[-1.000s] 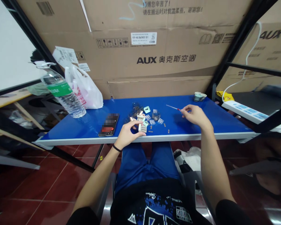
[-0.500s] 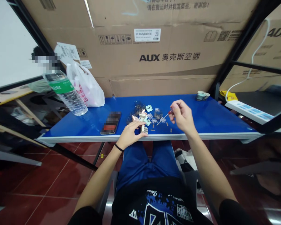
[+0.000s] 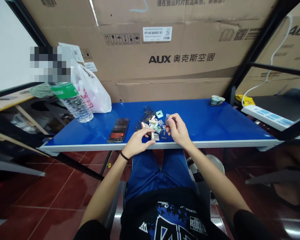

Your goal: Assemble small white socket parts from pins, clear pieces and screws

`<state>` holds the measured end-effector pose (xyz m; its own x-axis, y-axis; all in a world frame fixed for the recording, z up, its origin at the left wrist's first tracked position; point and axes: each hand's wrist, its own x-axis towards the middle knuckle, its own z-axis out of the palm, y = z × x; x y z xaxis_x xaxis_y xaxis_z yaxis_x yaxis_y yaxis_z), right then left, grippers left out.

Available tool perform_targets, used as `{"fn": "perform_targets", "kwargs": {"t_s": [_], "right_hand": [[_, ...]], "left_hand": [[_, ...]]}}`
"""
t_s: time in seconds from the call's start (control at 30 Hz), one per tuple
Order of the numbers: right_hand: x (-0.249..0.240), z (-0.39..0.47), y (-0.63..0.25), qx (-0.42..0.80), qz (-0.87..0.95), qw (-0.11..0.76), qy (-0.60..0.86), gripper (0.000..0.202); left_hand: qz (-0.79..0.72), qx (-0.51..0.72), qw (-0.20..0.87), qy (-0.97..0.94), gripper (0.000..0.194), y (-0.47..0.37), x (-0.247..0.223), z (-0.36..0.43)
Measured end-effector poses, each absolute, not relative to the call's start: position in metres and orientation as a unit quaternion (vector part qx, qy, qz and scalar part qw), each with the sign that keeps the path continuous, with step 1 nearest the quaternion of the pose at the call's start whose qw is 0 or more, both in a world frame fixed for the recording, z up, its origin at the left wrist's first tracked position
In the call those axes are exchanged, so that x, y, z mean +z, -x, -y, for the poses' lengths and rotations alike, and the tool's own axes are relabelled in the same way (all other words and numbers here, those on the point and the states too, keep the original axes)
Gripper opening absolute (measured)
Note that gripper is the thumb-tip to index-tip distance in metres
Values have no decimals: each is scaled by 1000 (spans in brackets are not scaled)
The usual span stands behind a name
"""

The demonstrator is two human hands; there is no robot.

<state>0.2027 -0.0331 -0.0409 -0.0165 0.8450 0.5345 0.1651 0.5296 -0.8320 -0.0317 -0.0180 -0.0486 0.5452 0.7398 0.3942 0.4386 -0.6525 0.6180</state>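
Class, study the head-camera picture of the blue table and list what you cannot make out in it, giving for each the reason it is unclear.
- Phone screen: blurred out.
- Small parts in the pile: too small to identify.
- Tool tip in the right hand: only a red bit shows; the fingers hide the rest.
- Piece under the left hand: mostly covered by its fingers.
- Water bottle top: behind a pixelated patch.
- Carton top lettering: cut by the upper edge.

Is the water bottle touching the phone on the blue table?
Apart. The head view shows bare blue table between the water bottle and the phone.
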Motion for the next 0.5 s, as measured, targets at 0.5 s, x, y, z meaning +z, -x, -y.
{"fn": "perform_targets", "kwargs": {"t_s": [0.5], "right_hand": [[-45, 29, -201, 297, 631, 607, 380, 32]], "left_hand": [[-332, 347, 198, -855, 40, 31, -54, 17]]}}
